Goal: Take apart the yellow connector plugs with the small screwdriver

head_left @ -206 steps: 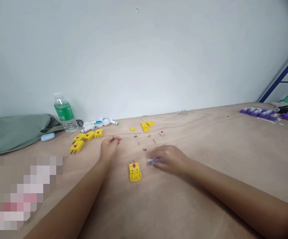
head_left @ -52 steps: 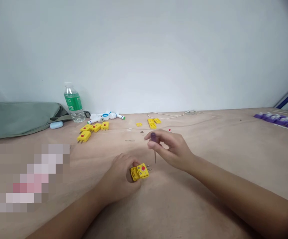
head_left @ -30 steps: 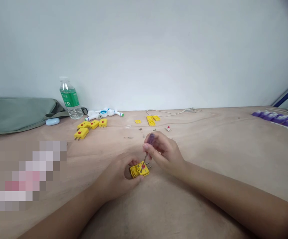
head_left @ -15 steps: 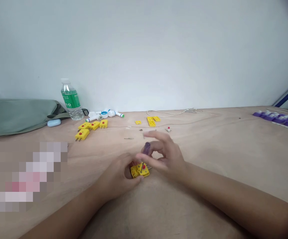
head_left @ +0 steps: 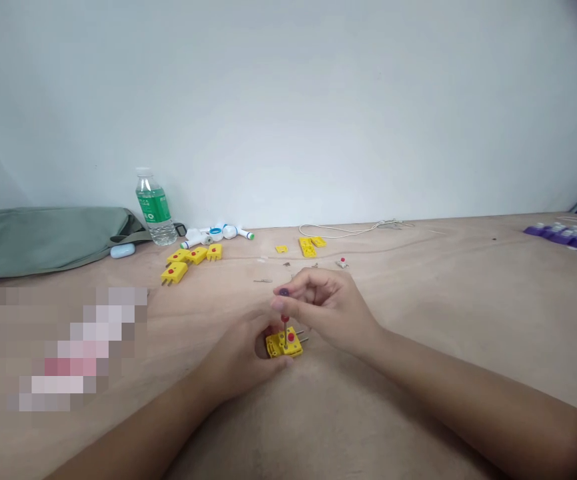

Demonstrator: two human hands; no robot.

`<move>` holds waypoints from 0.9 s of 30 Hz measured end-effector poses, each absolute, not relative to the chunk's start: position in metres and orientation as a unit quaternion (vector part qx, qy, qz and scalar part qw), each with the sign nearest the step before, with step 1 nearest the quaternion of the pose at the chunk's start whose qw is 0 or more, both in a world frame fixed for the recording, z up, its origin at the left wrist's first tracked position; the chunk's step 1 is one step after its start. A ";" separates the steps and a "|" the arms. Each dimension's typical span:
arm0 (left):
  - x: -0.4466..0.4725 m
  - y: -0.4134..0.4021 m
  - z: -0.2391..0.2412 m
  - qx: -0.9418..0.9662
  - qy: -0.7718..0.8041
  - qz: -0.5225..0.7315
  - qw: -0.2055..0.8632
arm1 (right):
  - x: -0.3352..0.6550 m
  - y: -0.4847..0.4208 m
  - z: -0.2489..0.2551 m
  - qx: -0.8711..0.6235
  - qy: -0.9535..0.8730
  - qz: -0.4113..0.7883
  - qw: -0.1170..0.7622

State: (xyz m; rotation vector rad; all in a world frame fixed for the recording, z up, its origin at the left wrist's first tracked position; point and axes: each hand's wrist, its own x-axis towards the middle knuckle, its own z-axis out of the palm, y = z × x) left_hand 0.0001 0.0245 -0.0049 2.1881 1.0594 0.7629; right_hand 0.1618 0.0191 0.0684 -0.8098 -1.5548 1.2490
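My left hand [head_left: 241, 353] is closed around the left end of a yellow two-pin plug [head_left: 296, 347] lying on the table. A red button shows on its top, and two metal pins point to the right. In my right hand [head_left: 331, 303], thumb and fingers pinch the dark purple handle of a small screwdriver [head_left: 285, 327]. It stands nearly upright, with a red collar under the handle and its tip on the plug beside the red button. My left fingertips behind the plug are partly hidden.
Several yellow plugs [head_left: 174, 272] lie at the left, before white and blue parts [head_left: 216, 233], a water bottle [head_left: 154, 207] and a green bag [head_left: 48, 240]. Behind my hands are yellow casing pieces [head_left: 307, 247], small metal parts [head_left: 263, 281] and a white cord [head_left: 338, 235]. Purple pieces [head_left: 563, 237] stand far right.
My right fingers have closed in around the screwdriver handle, which was loosely held and tilted before and is now more upright. My left hand stays on the plug. The view has shifted slightly.
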 end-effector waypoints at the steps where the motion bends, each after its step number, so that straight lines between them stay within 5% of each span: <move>1: 0.000 0.024 -0.003 0.820 0.401 0.281 0.296 | 0.163 0.019 0.069 -0.340 -0.661 0.480 0.466; 7: 0.001 0.021 0.003 0.818 0.400 0.270 0.314 | 0.170 0.021 0.065 -0.318 -0.746 0.426 0.402; 19: -0.001 0.024 0.002 0.818 0.412 0.267 0.299 | 0.170 0.032 0.056 -0.288 -0.572 0.598 0.482; 27: 0.000 0.023 0.005 0.827 0.365 0.291 0.313 | 0.180 0.034 0.051 -0.225 -0.720 0.538 0.377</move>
